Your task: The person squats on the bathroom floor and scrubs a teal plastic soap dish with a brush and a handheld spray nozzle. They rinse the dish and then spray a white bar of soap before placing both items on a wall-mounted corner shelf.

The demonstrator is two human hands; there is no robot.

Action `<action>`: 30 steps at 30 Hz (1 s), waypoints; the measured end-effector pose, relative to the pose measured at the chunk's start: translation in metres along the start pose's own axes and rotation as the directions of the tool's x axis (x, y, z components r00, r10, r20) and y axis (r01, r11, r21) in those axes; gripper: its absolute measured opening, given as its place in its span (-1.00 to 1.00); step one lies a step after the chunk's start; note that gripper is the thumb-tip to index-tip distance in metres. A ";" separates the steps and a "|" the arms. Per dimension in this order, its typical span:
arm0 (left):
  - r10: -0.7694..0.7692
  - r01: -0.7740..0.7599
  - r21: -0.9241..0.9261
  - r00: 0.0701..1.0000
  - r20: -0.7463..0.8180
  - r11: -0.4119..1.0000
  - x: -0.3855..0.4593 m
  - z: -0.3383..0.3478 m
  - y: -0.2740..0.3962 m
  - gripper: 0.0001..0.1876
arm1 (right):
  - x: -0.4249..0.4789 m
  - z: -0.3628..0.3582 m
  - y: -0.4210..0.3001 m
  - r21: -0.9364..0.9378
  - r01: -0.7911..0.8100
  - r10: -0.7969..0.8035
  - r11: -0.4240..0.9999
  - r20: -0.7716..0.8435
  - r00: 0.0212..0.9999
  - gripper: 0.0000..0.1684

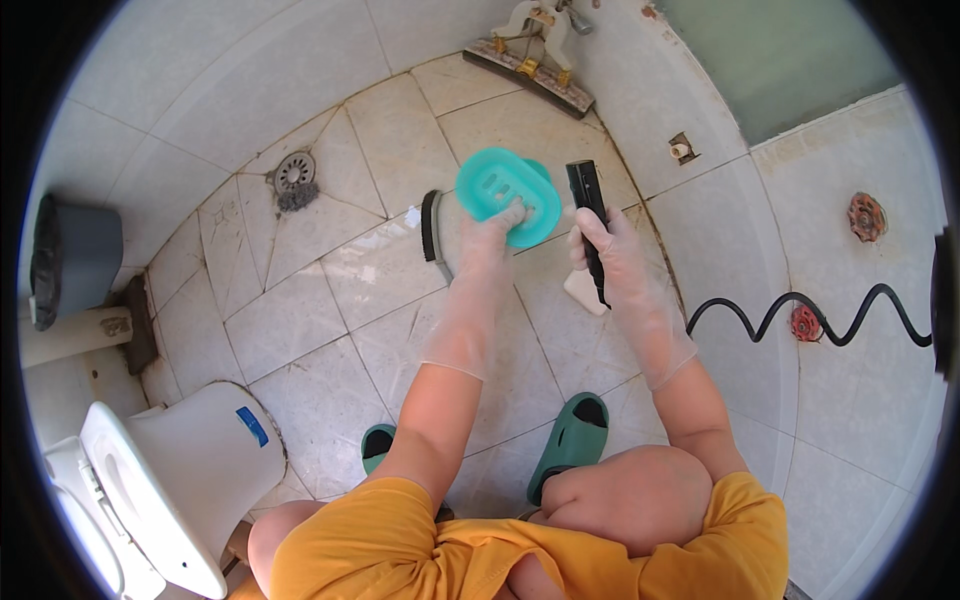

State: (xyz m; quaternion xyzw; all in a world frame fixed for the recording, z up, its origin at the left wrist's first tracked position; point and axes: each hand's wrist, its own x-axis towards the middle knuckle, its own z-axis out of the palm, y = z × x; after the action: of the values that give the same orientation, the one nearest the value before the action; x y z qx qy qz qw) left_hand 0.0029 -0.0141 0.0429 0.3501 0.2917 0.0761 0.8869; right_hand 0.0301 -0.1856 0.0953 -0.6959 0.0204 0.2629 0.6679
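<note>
In a clear plastic glove, my left hand [499,225] grips a turquoise plastic soap dish [491,176] with drain slots, its thumb or fingers over the inside. My right hand [607,240], gloved too, is closed around a black handheld device [589,191], its kind unclear, with a coiled black cord [750,322] on the right that seems to belong to it. A scrub brush [431,225] with black bristles lies on the tiles left of the dish, partly behind my left forearm. Below my right hand a white bar, perhaps soap [585,291], rests on the floor.
A toilet [202,450] stands at lower left, near a grey bin [86,255]. A floor drain [294,174] has a dark scouring pad [298,196] beside it. A sponge mop head [529,75] leans in the far corner. Two red valve handles [867,217] [805,322] are on the right wall.
</note>
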 end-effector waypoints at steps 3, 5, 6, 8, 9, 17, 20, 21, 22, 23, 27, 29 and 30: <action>-0.036 0.037 -0.109 0.999 0.008 0.993 -0.012 0.010 -0.015 -0.36 | 0.013 0.007 -0.002 -0.115 0.091 -0.100 0.989 -0.079 0.992 -0.43; -0.031 0.052 -0.276 0.996 0.080 0.960 -0.003 -0.003 -0.049 -0.30 | 0.026 0.009 0.002 -0.141 0.186 -0.205 0.972 -0.131 0.970 -0.43; -0.072 0.111 -0.320 0.989 0.131 0.941 -0.011 -0.003 -0.052 -0.31 | 0.027 0.004 0.002 -0.167 0.184 -0.206 0.969 -0.122 0.971 -0.43; -0.131 0.218 -0.396 0.963 0.235 0.892 -0.028 0.002 -0.042 -0.32 | 0.029 -0.005 -0.007 -0.212 0.194 -0.217 0.958 -0.092 0.972 -0.42; -0.069 0.135 -0.299 0.972 0.224 0.945 -0.028 -0.002 -0.033 -0.35 | 0.028 -0.005 -0.016 -0.275 0.182 -0.206 0.944 -0.062 0.977 -0.40; 0.054 -0.097 0.157 0.965 0.256 0.983 -0.001 -0.029 0.023 -0.42 | 0.037 -0.029 -0.017 -0.525 0.158 -0.252 0.836 -0.113 0.961 -0.33; 0.069 -0.070 0.201 0.998 0.010 0.977 -0.001 -0.022 0.010 -0.44 | 0.014 -0.001 -0.020 -0.228 0.224 -0.258 0.947 -0.132 0.957 -0.32; 0.049 -0.057 0.180 0.998 0.046 0.982 -0.008 -0.016 0.007 -0.43 | 0.016 -0.006 -0.018 -0.232 0.197 -0.232 0.952 -0.134 0.963 -0.24; 0.021 -0.035 0.155 0.996 0.087 0.987 -0.020 -0.009 0.003 -0.43 | 0.020 -0.015 -0.013 -0.243 0.166 -0.204 0.956 -0.144 0.968 -0.17; -0.006 -0.011 0.131 0.992 0.128 0.991 -0.027 -0.005 0.000 -0.42 | 0.022 -0.026 -0.011 -0.252 0.134 -0.176 0.958 -0.155 0.972 -0.09; -0.230 -0.213 0.747 0.867 0.442 0.630 -0.014 -0.016 0.036 -0.30 | 0.026 -0.045 -0.019 -0.485 0.144 -0.184 0.862 -0.036 0.982 -0.11; -0.329 -0.163 0.736 0.817 0.474 0.657 -0.007 -0.015 0.039 -0.30 | 0.024 -0.042 -0.025 -0.490 0.184 -0.206 0.852 0.009 0.978 -0.12; -0.372 -0.149 0.750 0.796 0.478 0.645 -0.005 -0.011 0.040 -0.34 | 0.022 -0.041 -0.030 -0.514 0.188 -0.205 0.837 0.024 0.978 -0.13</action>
State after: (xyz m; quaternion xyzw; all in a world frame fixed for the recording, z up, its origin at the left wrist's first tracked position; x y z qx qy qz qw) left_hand -0.0045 0.0204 0.0649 0.6719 0.0256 -0.2241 0.7055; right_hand 0.0746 -0.2133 0.1128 -0.8510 -0.1113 0.1778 0.4814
